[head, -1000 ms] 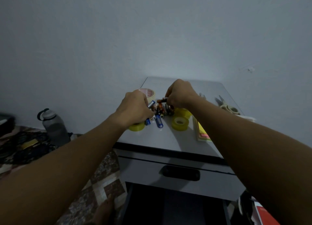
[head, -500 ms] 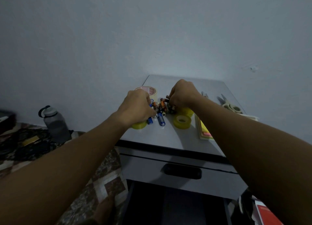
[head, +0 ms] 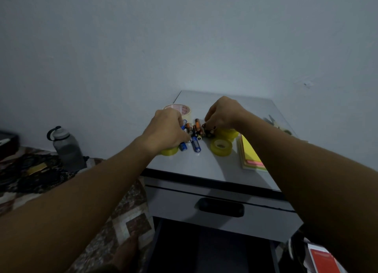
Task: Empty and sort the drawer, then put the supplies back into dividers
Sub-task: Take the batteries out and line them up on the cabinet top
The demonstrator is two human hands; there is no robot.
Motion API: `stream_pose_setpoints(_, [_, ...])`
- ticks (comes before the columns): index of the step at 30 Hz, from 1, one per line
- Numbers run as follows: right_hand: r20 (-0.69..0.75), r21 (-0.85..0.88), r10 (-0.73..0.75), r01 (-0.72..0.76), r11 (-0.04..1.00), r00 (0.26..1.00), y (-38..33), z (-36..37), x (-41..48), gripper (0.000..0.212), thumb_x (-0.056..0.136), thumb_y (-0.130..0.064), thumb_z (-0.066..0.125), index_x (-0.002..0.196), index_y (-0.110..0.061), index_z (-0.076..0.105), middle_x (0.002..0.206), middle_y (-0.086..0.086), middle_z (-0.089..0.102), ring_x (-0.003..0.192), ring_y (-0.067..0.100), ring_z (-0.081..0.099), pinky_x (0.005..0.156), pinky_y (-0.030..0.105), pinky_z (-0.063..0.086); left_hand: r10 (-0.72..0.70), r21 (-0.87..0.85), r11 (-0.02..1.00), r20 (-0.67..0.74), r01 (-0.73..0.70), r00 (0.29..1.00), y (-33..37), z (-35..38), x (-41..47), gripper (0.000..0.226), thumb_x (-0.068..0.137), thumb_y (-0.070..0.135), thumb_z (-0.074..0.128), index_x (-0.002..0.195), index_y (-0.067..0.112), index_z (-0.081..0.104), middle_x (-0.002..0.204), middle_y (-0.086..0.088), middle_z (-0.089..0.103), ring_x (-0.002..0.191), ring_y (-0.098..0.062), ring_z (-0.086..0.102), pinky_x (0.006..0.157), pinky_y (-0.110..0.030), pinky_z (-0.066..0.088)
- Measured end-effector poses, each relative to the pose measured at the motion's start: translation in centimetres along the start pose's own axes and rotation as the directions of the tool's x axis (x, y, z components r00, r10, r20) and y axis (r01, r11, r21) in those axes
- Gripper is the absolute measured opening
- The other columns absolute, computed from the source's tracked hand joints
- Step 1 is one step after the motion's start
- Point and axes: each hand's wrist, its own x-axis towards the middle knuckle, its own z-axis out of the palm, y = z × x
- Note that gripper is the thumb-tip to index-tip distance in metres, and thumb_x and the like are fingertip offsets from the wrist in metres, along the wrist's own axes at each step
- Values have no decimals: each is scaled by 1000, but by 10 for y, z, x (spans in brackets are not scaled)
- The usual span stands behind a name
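Left hand point(head: 169, 129) and right hand point(head: 223, 115) both curled, pinching at pile of small blue and orange cylindrical batteries point(head: 195, 130) — mid grey cabinet top point(head: 204, 166), translucent yellow tape roll point(head: 221, 147) at 4 o'clock. Sorting step, probably; next — bunch batteries tight, stop rolling.

Front of cabinet top point(head: 194, 164) free; tape rolls point(head: 221, 147) flank batteries point(head: 195, 130) L & R, notes point(head: 250, 156) far R

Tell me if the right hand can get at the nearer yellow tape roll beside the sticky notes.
Probably yes: the tape roll lies uncovered just this side of the right hand, nothing between them, though that hand is busy with the batteries.
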Motion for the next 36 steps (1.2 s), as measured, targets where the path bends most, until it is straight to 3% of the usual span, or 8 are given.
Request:
stream_pose_setpoints(6, [25,52,-7,6,999,1000,0,-3,-7,25,84,-15,73,109,-11,76,104,1,70,87,14,57,56,17,38,11,3,1000,3,-11,1000,1,-3,-2,31,69,31,88,85,10,72,92,-5,64,76,-16,59,56,-26,48])
stream_pose_setpoints(19, [-26,73,-22,24,997,999,7,-5,-17,22,87,-12,69,107,-11,76,105,3,71,84,11,56,54,12,34,32,-6,999,-13,-32,999,3,-1,-10,28,72,29,88,86,9,72,92,-6,66,81,-21,62,68,-33,57])
stream_pose_setpoints(26, [-49,99,-18,23,995,999,11,-7,-17,20,86,-14,71,105,-12,76,91,-4,64,68,-1,49,54,13,34,58,11,998,-47,-57,997,2,1,-13,31,74,34,86,87,10,73,96,-4,65,82,-19,58,59,-24,48])
stream_pose_setpoints(29, [-60,95,-28,34,995,998,11,-9,-20,20,86,-15,71,105,-11,75,92,-2,65,69,0,50,54,13,34,87,22,996,-68,-86,994,4,1,-16,34,75,37,85,92,10,73,97,-1,60,84,-19,56,69,-31,54])
stream_pose_setpoints(36, [-80,100,-20,28,995,997,14,-11,-25,19,86,-17,72,104,-11,76,103,3,73,86,13,60,57,13,39,67,42,997,-79,-64,995,7,-3,-17,31,75,38,85,91,15,72,100,0,56,85,-19,55,68,-30,47])
